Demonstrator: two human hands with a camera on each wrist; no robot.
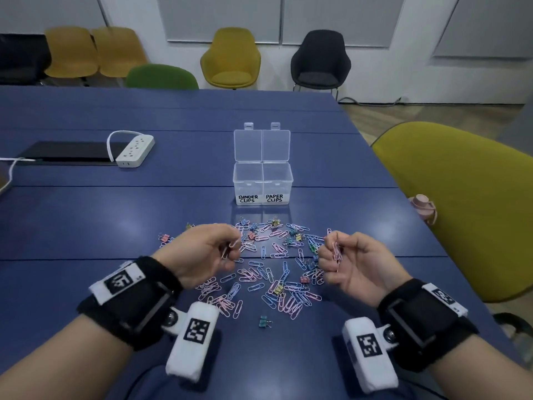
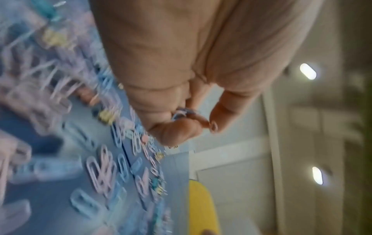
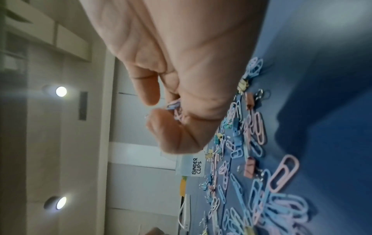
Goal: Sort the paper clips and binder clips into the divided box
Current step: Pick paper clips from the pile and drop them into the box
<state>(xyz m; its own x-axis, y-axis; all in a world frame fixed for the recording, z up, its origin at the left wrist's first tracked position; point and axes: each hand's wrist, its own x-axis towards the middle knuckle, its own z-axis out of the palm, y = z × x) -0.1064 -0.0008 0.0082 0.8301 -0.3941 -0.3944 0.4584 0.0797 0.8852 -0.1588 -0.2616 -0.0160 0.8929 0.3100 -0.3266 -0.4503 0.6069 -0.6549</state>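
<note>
Left grip (image 1: 202,251) pinches a few paper clips (image 1: 230,247); right grip (image 1: 350,262) pinches a pink bunch (image 1: 336,254). Both are raised above the loose pile (image 1: 269,272) on the blue worktop (image 1: 86,226). Beyond stands the open divided box (image 1: 262,183), labelled compartments apparently empty.

clear glossy plastic box (image 1: 262,180); smooth, faintly shiny table (image 1: 115,226); paper clips (image 1: 277,295) seemingly plastic-coated.

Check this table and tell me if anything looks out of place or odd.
Nothing looks damaged. The clips lie scattered loose on the table, mixed together, as expected mid-sort. One green binder clip sits apart, nearest the person. The divided box stands upright, lids open, apparently empty.
</note>
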